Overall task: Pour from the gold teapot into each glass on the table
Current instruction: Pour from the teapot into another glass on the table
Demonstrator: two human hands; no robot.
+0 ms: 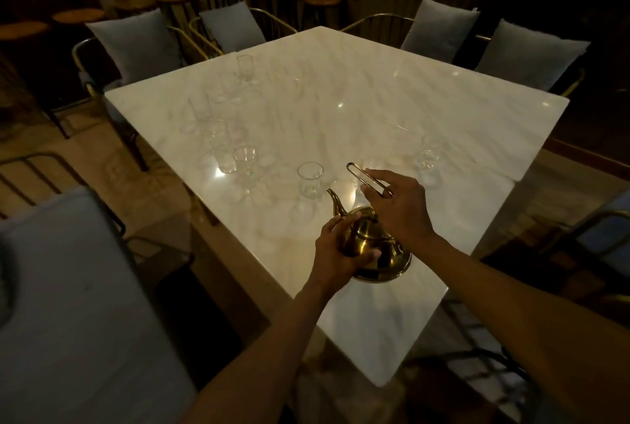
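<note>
The gold teapot (381, 253) stands on the white marble table (375, 100) near its front corner, spout pointing at a clear glass (310, 181). My left hand (335, 250) wraps the pot's left side. My right hand (397, 204) grips the thin wire handle (356, 171) raised above the lid. Several more clear glasses stand along the left side, such as one (245, 159), another (220, 135) and a far one (244, 65). A glass (430, 152) stands to the right. One glass (371, 164) is partly hidden behind my right fingers.
Chairs with grey cushions ring the table: two at the far left (136, 45), two at the far right (531, 55). A grey seat (75, 304) is close on my left. Wooden stools (320, 1) line the back wall. The room is dim.
</note>
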